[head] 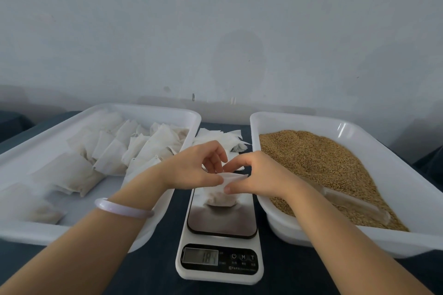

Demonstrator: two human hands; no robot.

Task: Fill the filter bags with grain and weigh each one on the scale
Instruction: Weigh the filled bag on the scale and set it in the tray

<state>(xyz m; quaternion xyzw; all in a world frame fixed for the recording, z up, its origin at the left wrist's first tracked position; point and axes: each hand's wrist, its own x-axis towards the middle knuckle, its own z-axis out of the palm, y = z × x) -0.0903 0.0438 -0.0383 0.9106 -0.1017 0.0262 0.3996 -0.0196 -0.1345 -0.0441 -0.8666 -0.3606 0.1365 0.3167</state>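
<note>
Bag [219,196] sits on the far half of the scale [220,225] plate, its bottom bulging with grain. Left grip [199,170] and right grip [259,175] are both narrow. Each pinches the bag's flat top edge between thumb and fingers, from its own side. Display [201,257] is lit; the digits are blurred, possibly 18.4, not certain.

Judged step: closing or folding the bag mouth while it rests on the plate.

Risks:
- The reading is unreliable while both grips pull or press on the bag, since any load or lift shifts the figure. Let go fully before noting the weight.
- The mouth looks unsealed, so tipping the bag would spill kernels onto the plate and counter [287,278].
- The bag stands toward the plate's far edge. A nudge away from the person could slide it off toward the loose empty bags [220,139] behind the scale.
- The right forearm hangs over the near corner of the grain tray [402,182]. A dropped wrist could catch the rim or the scoop [359,203] lying in the grain [323,158].

Room: the scale is wedged between two trays, with the left tray [60,232] of filled bags [107,151] just beside it and the grain tray just beside it on the other flank. There is little sideways clearance. Free paths are straight up, or toward the person over the display. A bare patch of left-tray floor lies near the scale.
</note>
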